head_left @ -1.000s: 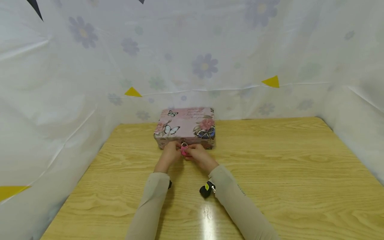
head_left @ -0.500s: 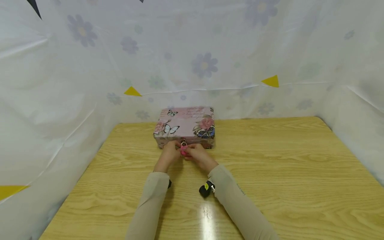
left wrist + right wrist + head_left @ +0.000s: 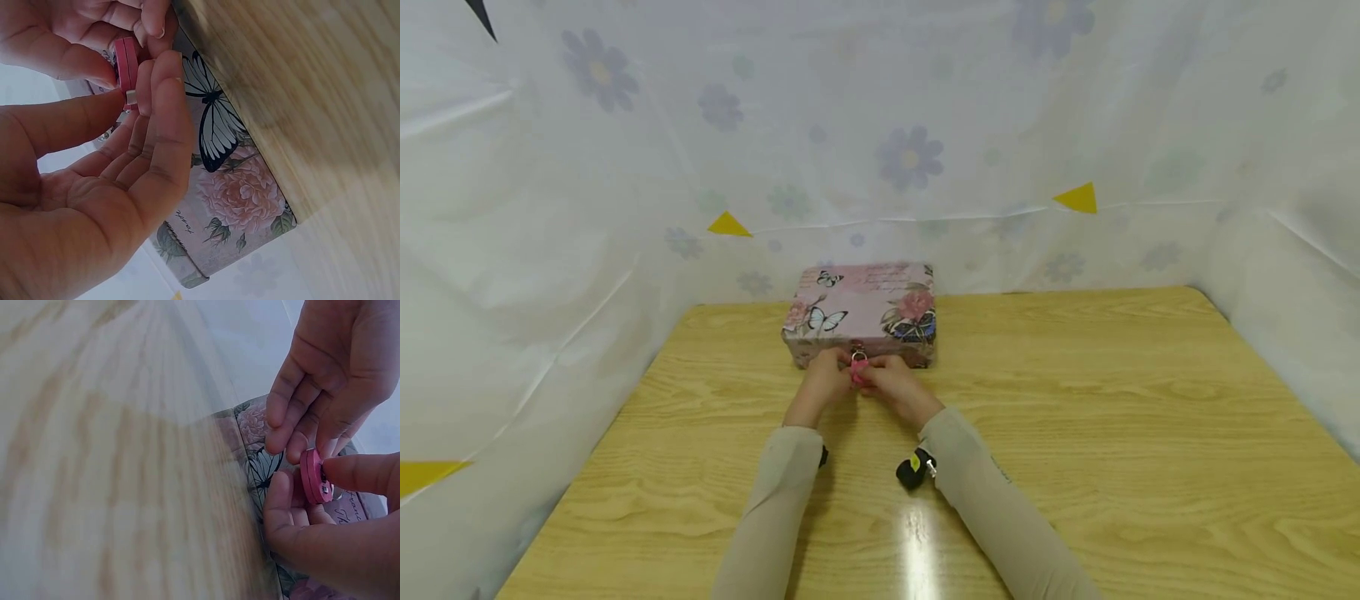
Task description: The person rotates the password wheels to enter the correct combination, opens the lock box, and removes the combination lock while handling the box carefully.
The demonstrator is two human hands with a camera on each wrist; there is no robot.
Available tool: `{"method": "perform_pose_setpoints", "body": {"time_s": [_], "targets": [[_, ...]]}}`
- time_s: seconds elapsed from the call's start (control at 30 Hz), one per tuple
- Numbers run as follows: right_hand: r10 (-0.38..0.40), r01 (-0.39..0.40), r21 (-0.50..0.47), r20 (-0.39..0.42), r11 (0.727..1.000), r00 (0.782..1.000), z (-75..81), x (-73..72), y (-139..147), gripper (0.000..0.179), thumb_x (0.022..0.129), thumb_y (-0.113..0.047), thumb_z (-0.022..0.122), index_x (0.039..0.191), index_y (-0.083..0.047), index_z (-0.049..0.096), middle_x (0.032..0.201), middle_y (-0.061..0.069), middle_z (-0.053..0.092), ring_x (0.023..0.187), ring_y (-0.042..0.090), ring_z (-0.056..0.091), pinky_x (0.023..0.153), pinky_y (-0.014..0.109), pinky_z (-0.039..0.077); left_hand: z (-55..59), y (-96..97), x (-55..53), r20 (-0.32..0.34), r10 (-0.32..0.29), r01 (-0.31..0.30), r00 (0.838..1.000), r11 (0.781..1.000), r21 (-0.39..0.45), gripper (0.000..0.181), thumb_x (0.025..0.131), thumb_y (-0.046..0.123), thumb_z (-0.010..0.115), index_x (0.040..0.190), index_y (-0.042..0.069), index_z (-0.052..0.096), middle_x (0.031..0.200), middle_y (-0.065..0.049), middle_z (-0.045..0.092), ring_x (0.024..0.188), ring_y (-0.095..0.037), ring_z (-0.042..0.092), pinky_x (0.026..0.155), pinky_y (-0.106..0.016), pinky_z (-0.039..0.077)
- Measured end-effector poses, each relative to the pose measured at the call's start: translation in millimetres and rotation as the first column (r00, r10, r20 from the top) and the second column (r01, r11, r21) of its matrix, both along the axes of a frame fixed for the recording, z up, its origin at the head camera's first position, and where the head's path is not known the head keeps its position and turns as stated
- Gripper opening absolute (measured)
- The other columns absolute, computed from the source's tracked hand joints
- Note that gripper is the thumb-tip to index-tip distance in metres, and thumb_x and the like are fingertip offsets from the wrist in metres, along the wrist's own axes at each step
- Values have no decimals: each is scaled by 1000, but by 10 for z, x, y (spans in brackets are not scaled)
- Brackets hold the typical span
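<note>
A pink padlock (image 3: 859,368) with a silver shackle hangs at the front clasp of a pink box (image 3: 868,302) printed with butterflies and roses. My left hand (image 3: 827,381) pinches the padlock's left side; in the left wrist view its thumb and fingers meet at a small silver knob (image 3: 130,97) on the padlock's edge. From the right, my right hand (image 3: 897,387) grips the same padlock. In the right wrist view, that hand's thumb lies on the dark row of dials on the padlock's face (image 3: 323,475), with its fingers curled behind. The dial digits are too small to read.
The box, its lid down, stands near the back edge of a wooden table (image 3: 1075,417). Behind it hangs a white flowered curtain (image 3: 985,150) with yellow triangles. A black wrist device (image 3: 913,469) sits at the right sleeve.
Both hands stay on the padlock with hardly any visible motion. The head view has shifted slightly, so everything sits a little higher in it.
</note>
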State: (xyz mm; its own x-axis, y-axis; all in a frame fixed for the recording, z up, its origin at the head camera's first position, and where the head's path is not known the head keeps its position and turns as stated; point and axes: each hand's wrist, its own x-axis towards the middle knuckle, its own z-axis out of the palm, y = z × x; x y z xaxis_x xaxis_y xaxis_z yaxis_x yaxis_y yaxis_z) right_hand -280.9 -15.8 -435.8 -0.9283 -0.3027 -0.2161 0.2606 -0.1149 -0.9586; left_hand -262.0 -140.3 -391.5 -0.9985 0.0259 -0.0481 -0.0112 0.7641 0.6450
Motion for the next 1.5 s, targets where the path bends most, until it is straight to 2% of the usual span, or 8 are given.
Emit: {"method": "perform_pose_setpoints", "body": {"time_s": [0.33,0.53,0.73,0.97,1.27,1.5], "targets": [[-4,4,-3,2,1000,1000,-4,-7,-14,25,96,3,49,115,18,52,85,7,59,73,10,59,70,23,52,10,0,6,-1,4,-4,1000,1000,-3,16,92,4,56,102,-6,64,100,-20,65,84,-28,57,77,-39,48],[-7,7,13,-20,1000,1000,-14,-2,-26,24,96,3,48,115,18,51,87,8,59,76,11,58,74,26,52,8,-4,10,0,5,-5,1000,1000,-5,15,92,3,56,101,-6,63,99,-20,65,82,-27,57,74,-38,48],[-12,14,47,-43,999,999,-21,-2,-40,23,95,3,48,114,17,51,88,9,59,77,13,58,74,28,52,11,3,20,23,5,-5,1000,1000,5,15,92,3,56,102,-6,63,98,-19,65,81,-26,56,72,-36,48],[-16,21,97,-55,995,998,-14,-4,-42,23,96,1,48,113,16,54,89,11,61,78,15,60,75,29,53,19,2,31,11,-12,12,1000,1000,0,17,90,0,53,102,-7,62,101,-20,65,83,-26,55,75,-39,47],[-7,7,0,-26,1000,1000,22,28,-29,25,96,1,46,111,19,56,80,4,59,70,9,58,75,27,54,32,17,31,27,5,-5,1000,1000,11,17,92,0,52,104,-6,62,103,-20,64,85,-26,55,77,-39,47],[-17,17,-2,4,1000,1000,-6,-15,-45,23,97,0,49,111,17,56,79,2,57,70,7,57,68,21,52,34,14,33,38,5,-6,999,1000,28,17,92,2,52,105,-6,61,103,-19,64,85,-26,56,76,-38,48]]}}
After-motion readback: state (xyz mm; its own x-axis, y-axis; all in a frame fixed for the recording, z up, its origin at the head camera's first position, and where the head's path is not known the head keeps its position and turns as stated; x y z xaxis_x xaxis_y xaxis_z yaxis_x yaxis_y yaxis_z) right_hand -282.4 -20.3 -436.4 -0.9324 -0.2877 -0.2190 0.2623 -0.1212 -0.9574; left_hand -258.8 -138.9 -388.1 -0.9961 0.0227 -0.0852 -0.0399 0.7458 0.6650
